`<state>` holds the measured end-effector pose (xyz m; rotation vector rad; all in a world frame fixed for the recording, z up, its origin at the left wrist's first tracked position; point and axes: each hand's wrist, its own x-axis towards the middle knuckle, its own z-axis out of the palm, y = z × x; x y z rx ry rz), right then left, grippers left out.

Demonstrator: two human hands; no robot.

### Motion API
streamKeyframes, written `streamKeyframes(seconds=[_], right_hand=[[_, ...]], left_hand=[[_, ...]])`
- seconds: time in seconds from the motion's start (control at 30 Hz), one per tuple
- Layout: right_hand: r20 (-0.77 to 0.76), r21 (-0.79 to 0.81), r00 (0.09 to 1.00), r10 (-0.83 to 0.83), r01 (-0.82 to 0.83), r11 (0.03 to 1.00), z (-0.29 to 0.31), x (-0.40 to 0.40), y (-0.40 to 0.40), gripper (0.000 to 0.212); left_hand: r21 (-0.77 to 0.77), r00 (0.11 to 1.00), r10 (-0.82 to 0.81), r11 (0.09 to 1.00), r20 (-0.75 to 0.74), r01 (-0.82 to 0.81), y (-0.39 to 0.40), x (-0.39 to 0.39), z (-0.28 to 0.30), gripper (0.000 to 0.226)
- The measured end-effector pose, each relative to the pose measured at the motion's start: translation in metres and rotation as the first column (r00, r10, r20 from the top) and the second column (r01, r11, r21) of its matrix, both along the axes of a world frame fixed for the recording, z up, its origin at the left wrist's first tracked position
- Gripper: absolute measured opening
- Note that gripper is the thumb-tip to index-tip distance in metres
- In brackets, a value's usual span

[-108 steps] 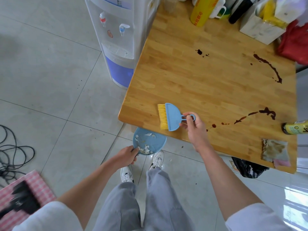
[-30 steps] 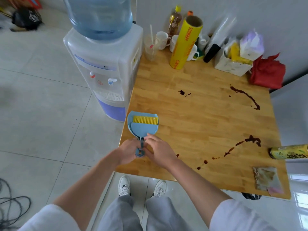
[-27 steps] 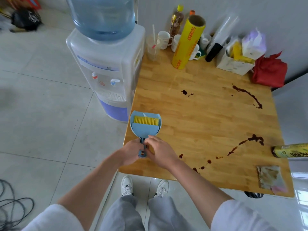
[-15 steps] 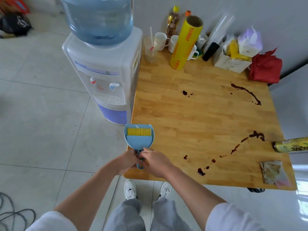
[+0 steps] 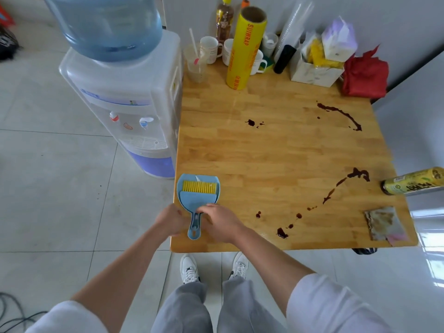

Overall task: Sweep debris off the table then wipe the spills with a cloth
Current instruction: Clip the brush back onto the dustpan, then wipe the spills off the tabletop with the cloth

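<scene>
Brush nested in the dustpan at the table's near left corner, both hands at the handles.

The blue dustpan (image 5: 198,186) lay flat on the wooden table (image 5: 276,150) with the yellow-bristled brush (image 5: 198,192) resting inside it, handles stacked and pointing toward the person. The left hand (image 5: 171,221) was curled against the handles from the left, the right hand (image 5: 219,222) curled on them from the right, fingertips touching the brush. Dark spills (image 5: 336,188) trailed across the right half of the table, and a stained cloth (image 5: 384,223) lay at the near right corner, just in front of a tipped can (image 5: 413,181). A water dispenser (image 5: 125,92) stood beside the table's left edge.
</scene>
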<state>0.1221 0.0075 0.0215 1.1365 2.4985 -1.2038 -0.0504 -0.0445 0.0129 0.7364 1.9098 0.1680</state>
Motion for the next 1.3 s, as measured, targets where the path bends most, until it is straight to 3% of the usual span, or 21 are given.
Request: streamKeyframes(seconds=[0.1, 0.27, 0.43, 0.5, 0.7, 0.87, 1.0, 1.1, 1.17, 1.23, 1.3], right_hand=[[-0.085, 0.094, 0.988, -0.128, 0.136, 0.986, 0.010, 0.024, 0.018, 0.035], [-0.078, 0.160, 0.924, -0.375, 0.382, 0.910, 0.035, 0.095, 0.056, 0.026], [-0.064, 0.182, 0.742, -0.667, 0.666, 0.723, 0.060, 0.203, 0.079, 0.027], [-0.041, 0.152, 0.658, -0.752, 0.748, 0.646, 0.069, 0.255, 0.086, 0.028], [0.026, 0.189, 0.460, -0.887, 0.869, 0.457, 0.066, 0.408, 0.115, 0.028], [0.108, 0.198, 0.307, -0.946, 0.926, 0.323, 0.037, 0.526, 0.143, 0.030], [0.185, 0.127, 0.360, -0.915, 0.914, 0.385, 0.003, 0.568, 0.159, 0.039], [0.163, -0.027, 0.358, -0.920, 0.933, 0.358, -0.010, 0.565, 0.164, 0.055], [0.187, -0.001, 0.388, -0.903, 0.919, 0.395, -0.020, 0.566, 0.168, 0.059], [0.267, 0.029, 0.431, -0.862, 0.890, 0.454, -0.023, 0.567, 0.173, 0.050], [0.342, -0.045, 0.521, -0.782, 0.841, 0.540, -0.021, 0.567, 0.180, 0.028]], left_hand=[[0.036, 1.000, 0.013, 0.999, 0.003, -0.013, 0.019, 0.012, 0.018, 0.029], [0.201, 0.980, -0.190, 0.964, 0.058, 0.175, 0.084, 0.091, 0.054, 0.030], [0.291, 0.901, -0.415, 0.884, 0.125, 0.367, 0.141, 0.195, 0.076, 0.021], [0.285, 0.863, -0.489, 0.852, 0.131, 0.439, 0.159, 0.240, 0.080, 0.027], [0.284, 0.774, -0.623, 0.768, 0.118, 0.574, 0.209, 0.372, 0.071, 0.028], [0.276, 0.787, -0.613, 0.770, 0.069, 0.576, 0.233, 0.480, 0.040, 0.017], [0.241, 0.816, -0.577, 0.794, 0.013, 0.558, 0.249, 0.543, 0.006, 0.039], [0.228, 0.851, -0.525, 0.831, 0.014, 0.508, 0.252, 0.563, -0.009, 0.053], [0.198, 0.865, -0.501, 0.851, 0.026, 0.487, 0.252, 0.576, -0.018, 0.059], [0.158, 0.862, -0.506, 0.855, 0.038, 0.495, 0.252, 0.582, -0.024, 0.055], [0.122, 0.834, -0.551, 0.831, 0.036, 0.543, 0.254, 0.585, -0.025, 0.039]])
